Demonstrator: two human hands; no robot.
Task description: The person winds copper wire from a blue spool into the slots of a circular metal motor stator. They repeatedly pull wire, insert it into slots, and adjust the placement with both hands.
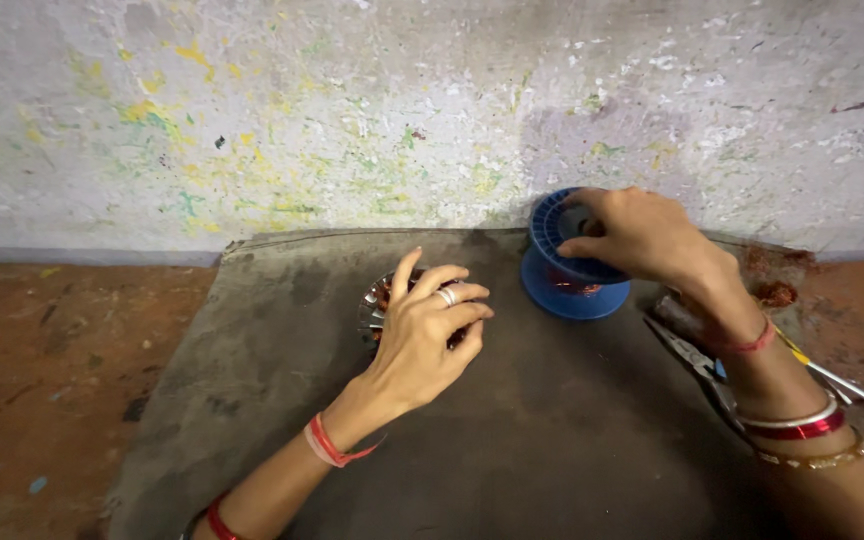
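Two bare hands are shown: one left hand [422, 335] and one right hand [642, 235]. One round metal motor stator with copper windings [380, 300] and one blue plastic wire spool [564, 262] are counted on one grey cloth mat [512, 440]. One pair of metal pliers [697, 362] is seen. One silver ring [446, 296] is worn.

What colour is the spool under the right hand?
Blue: the spool under the right hand shows best in the head view.
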